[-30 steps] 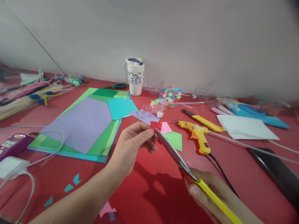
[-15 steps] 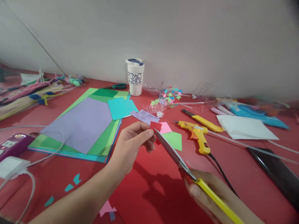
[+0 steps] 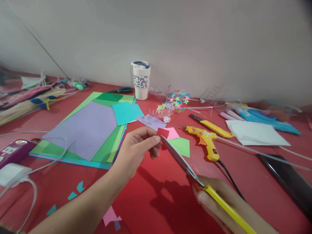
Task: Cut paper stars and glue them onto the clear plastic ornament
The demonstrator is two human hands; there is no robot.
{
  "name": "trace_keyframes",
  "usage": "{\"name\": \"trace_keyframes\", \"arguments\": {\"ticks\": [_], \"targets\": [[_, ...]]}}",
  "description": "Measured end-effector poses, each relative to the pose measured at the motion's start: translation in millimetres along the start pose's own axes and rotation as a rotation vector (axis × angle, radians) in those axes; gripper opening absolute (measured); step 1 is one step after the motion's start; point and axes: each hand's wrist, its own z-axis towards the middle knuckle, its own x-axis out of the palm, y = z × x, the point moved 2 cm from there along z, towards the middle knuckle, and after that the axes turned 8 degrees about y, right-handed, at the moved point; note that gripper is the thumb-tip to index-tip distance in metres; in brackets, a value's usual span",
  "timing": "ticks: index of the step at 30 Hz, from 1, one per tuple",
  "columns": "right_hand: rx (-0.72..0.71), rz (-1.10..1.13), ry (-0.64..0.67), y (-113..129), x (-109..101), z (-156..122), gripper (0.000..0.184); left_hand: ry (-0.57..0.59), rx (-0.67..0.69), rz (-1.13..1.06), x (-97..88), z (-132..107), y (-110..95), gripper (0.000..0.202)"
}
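Left hand: I see thumb and finger pinched together on a small red paper, lifted off the surface.
Right hand: clamped around the yellow-handled scissors.
Cut in hand: blade tips meet the red paper near my left fingertips; I can't tell whether they bite in, but I judge this piece unfinished.
Done: teal scraps and a pink scrap suggest some cutting is complete; colourful stars cluster behind.
Uncut, I judge: the pink square and green piece, just beyond the blades.
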Motion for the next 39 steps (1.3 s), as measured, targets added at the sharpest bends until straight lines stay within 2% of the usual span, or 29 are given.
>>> {"name": "trace_keyframes", "arguments": {"ticks": [8,23,26,30,34,39], "targets": [[0.027,0.033,-0.021,-2,0,-5,0.061,-0.025,-0.011,0.008,0.1,0,0,0.010],[-0.026,0.037,0.004,-5,-3,0,0.061,-0.021,-0.014,0.026,1.4,-2,1,0.014],[0.008,0.059,0.029,-13,0,-1,0.061,-0.024,-0.027,0.017,2.4,-2,1,0.015],[0.084,0.078,-0.006,-24,2,-6,0.058,-0.016,-0.041,-0.002,4.1,-3,2,0.016],[-0.031,0.000,-0.009,-14,3,-6,0.057,-0.017,-0.031,0.029,5.3,-3,2,0.015],[-0.030,-0.004,-0.043,-2,2,-4,0.061,-0.022,-0.032,0.072,5.6,-3,2,0.014]]}}
